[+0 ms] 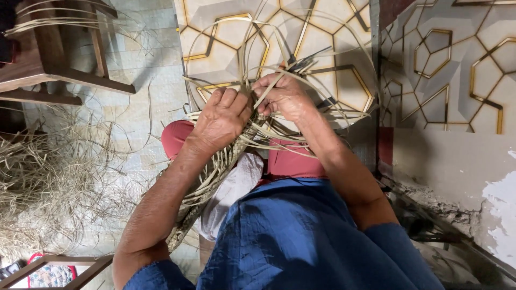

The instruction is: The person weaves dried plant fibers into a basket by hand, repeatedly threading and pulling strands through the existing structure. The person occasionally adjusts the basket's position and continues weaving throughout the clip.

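My left hand (221, 119) presses down on a flat woven piece of thin pale cane strips (207, 185), its fingers curled over the woven edge. My right hand (283, 96) is just to the right, pinching one loose strip (267, 92) between thumb and fingers. Several long loose strips (301, 40) arc up and outward from the weave in wide loops. The woven piece rests across my lap, over red trousers (293, 164) and a white cloth (236, 188). Blue sleeves cover my upper arms.
A heap of loose cane strips (48, 177) lies on the tiled floor at left. A wooden stool (54, 53) stands at the upper left. A panel with gold hexagon lines (446, 59) fills the wall ahead and right. A wooden frame (59, 268) sits bottom left.
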